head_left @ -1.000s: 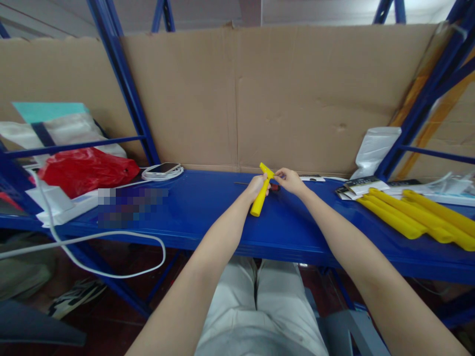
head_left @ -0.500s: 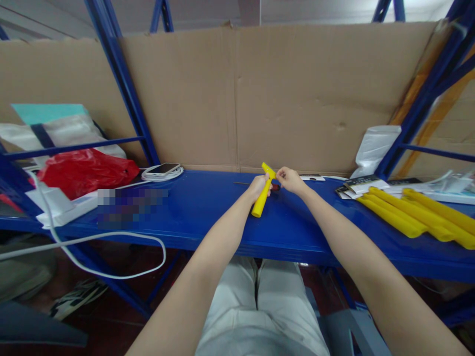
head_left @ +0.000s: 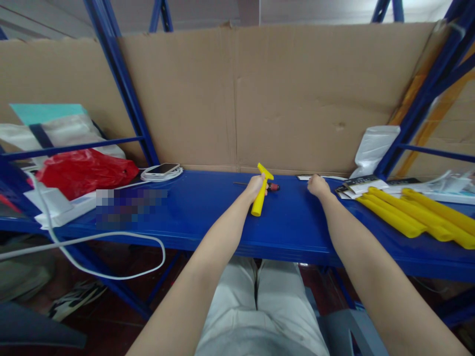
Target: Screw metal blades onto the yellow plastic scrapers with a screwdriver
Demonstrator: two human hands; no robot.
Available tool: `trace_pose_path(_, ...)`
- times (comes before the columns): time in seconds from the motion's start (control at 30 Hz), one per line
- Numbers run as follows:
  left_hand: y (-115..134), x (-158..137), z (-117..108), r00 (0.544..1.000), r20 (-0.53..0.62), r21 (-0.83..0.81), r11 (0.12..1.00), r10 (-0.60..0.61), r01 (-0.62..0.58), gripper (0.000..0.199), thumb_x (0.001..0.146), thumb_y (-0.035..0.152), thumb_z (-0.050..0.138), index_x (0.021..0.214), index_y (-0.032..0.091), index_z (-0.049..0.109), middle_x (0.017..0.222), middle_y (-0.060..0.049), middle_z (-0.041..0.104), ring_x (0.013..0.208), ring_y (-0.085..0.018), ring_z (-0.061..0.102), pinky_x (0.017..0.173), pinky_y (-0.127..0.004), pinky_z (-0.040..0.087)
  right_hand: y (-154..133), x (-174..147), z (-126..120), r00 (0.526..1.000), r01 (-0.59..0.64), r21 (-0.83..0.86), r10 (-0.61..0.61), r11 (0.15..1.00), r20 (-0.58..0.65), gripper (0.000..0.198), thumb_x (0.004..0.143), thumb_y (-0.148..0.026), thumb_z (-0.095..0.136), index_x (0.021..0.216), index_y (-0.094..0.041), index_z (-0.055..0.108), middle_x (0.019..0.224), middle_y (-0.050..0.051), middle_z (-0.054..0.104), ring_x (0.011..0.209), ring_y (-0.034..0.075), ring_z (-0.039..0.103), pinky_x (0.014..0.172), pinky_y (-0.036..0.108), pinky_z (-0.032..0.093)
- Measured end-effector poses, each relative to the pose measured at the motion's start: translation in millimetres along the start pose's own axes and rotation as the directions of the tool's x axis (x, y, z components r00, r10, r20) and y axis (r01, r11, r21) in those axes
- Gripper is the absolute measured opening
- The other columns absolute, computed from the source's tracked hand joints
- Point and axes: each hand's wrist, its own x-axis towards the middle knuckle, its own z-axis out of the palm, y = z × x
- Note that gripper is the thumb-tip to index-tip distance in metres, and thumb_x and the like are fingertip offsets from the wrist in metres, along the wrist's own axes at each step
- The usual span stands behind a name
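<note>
My left hand (head_left: pixel 256 187) is closed around a yellow T-shaped plastic handle (head_left: pixel 259 201), whose crosspiece points up and away from me. Just behind it a screwdriver (head_left: pixel 274 187) with a red and black handle lies on the blue table (head_left: pixel 208 207), its thin shaft pointing left and partly covered by my hand. My right hand (head_left: pixel 318 186) is over the table farther right, beside a small flat white piece (head_left: pixel 303 178). Its fingers are curled in, and whatever they may hold is hidden.
Several yellow tubular pieces (head_left: pixel 419 215) lie at the right near black and white packets (head_left: pixel 365 184). At the left are a phone (head_left: pixel 167 169) on a coiled white cable, a red plastic bag (head_left: pixel 87 170) and a white power strip (head_left: pixel 74 210). A cardboard panel (head_left: pixel 289 99) stands behind.
My right hand has moved away from the yellow handle, to the right toward the flat white piece. My left hand keeps its hold, with the handle turned slightly.
</note>
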Motion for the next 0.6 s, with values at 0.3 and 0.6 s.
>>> trace_pose_path(0.3,0,-1,0,1.000,0.022,-0.006,1.000,0.017,-0.017,0.026,0.100,0.026,0.030,0.098,0.014,0.053,0.046,0.005,0.043,0.030,-0.009,0.038,0.035,-0.019,0.026,8,3,5,0.993,-0.112,-0.066,0.114,0.992,0.032,0.037,0.087,-0.012,0.045,0.117,-0.006,0.066,0.115,0.026,0.067,0.115,0.030,0.063,0.093,0.037,0.050)
trace_pose_path(0.6,5,-11,6,0.999,0.044,-0.014,1.000,-0.020,0.020,0.027,0.101,0.027,0.028,0.096,0.015,0.052,0.046,0.006,0.040,0.029,-0.009,0.035,0.035,-0.020,0.026,9,24,6,0.983,-0.181,-0.064,0.183,0.981,0.016,0.037,0.091,-0.016,0.044,0.120,-0.009,0.066,0.120,0.025,0.065,0.118,0.029,0.062,0.092,0.037,0.051)
